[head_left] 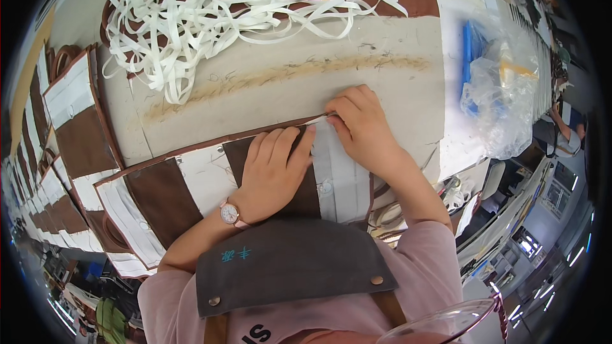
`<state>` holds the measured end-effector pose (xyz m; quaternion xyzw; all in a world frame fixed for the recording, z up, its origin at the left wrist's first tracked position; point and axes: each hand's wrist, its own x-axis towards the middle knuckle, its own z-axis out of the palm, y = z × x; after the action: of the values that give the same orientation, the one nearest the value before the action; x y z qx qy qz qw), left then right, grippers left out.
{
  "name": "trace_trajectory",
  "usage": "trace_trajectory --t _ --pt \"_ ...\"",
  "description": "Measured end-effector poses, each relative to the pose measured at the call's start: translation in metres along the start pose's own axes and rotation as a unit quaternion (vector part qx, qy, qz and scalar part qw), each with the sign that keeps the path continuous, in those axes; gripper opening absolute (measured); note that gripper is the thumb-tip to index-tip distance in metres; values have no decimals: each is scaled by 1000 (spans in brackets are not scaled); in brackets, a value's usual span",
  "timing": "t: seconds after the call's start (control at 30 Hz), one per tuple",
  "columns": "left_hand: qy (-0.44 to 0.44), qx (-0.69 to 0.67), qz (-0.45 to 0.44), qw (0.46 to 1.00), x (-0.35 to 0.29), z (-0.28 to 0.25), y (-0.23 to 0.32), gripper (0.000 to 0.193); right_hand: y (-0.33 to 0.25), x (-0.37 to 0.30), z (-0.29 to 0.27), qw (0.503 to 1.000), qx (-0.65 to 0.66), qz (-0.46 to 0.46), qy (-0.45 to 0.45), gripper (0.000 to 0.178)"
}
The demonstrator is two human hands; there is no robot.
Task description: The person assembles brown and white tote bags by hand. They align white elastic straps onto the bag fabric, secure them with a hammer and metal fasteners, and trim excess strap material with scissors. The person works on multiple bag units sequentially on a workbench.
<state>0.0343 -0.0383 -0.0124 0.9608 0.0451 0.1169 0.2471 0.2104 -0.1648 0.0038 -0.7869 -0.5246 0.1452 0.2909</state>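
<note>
A brown-and-white striped fabric panel [205,169], seemingly part of a bag, lies in front of me with brown binding along its far edge. My left hand [273,164] rests on it, palm down, fingers stretched toward that edge and thumb beside a white stripe. At the top of the white stripe, my right hand [358,121] pinches the bound edge between thumb and forefinger. Its other fingers are curled. Small round snaps show on the white stripes. Whatever lies under my left palm is hidden.
White tape strips [210,19] lie tangled on brown fabric at the back. Similar striped pieces [80,114] overlap along the left. Clear plastic bags [503,99] and a blue object [470,57] sit at the right. A beige sheet [382,44] with a stained band covers the table.
</note>
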Motion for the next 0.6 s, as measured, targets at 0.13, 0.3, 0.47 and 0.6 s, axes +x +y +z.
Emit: trace_trajectory --t 0.13,0.3,0.47,0.6 --pt "-55 29 -15 998 4 -5 6 62 2 1 1 1000 3 -19 7 19" --pt "-43 60 -10 997 7 -1 7 63 6 1 0 997 -13 -75 -9 25" --pt "-56 53 -20 997 6 0 7 60 12 -1 -7 983 -69 -164 -50 20" --pt "-50 39 -21 998 7 -2 6 60 6 -3 -10 975 -113 -186 -33 20"
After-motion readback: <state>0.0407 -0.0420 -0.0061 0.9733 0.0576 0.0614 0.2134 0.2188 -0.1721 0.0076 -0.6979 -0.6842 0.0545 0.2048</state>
